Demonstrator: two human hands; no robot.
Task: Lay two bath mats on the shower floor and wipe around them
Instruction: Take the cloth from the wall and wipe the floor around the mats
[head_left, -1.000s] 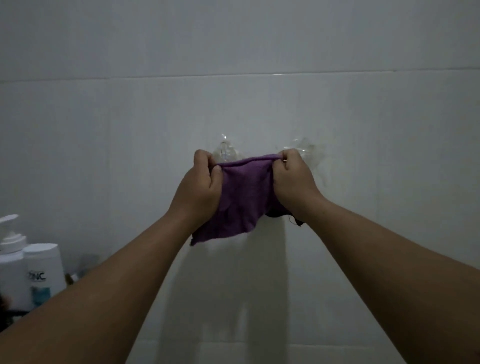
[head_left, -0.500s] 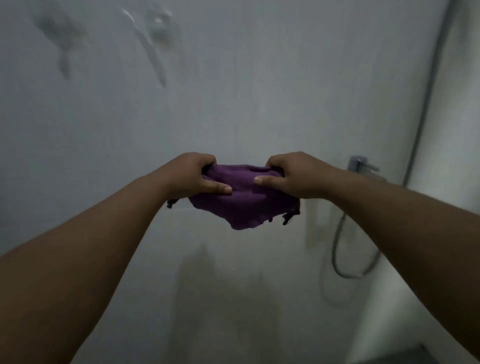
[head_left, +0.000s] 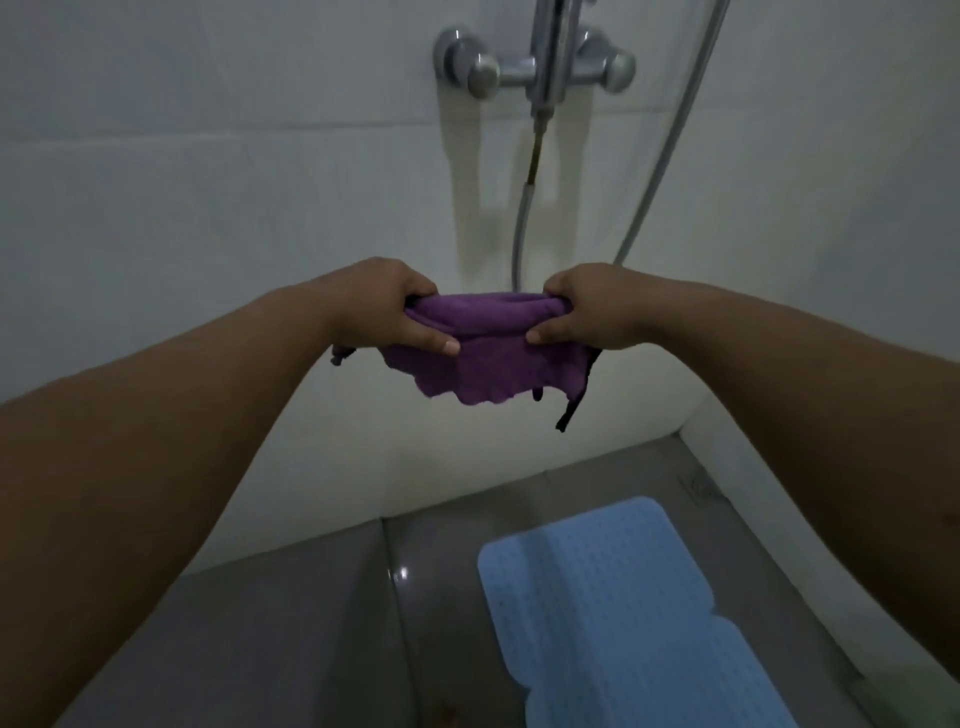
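A purple cloth (head_left: 483, 358) with a dark frayed edge hangs between both hands at chest height in front of the white tiled wall. My left hand (head_left: 384, 306) grips its left end and my right hand (head_left: 587, 306) grips its right end, thumbs pressed on the front. Below, a light blue perforated bath mat (head_left: 613, 603) lies flat on the grey shower floor (head_left: 291, 634), toward the right. Only this one mat is in view.
A chrome shower mixer (head_left: 535, 65) is mounted on the wall above the cloth, with a hose (head_left: 660, 156) looping down behind my right hand. A floor drain (head_left: 698, 488) sits in the far right corner. White walls close the stall ahead and on the right.
The view has swung down and to the right, from the wall hooks and bottles to the mixer, floor and blue mat. Both hands have carried the cloth along, still gripping it.
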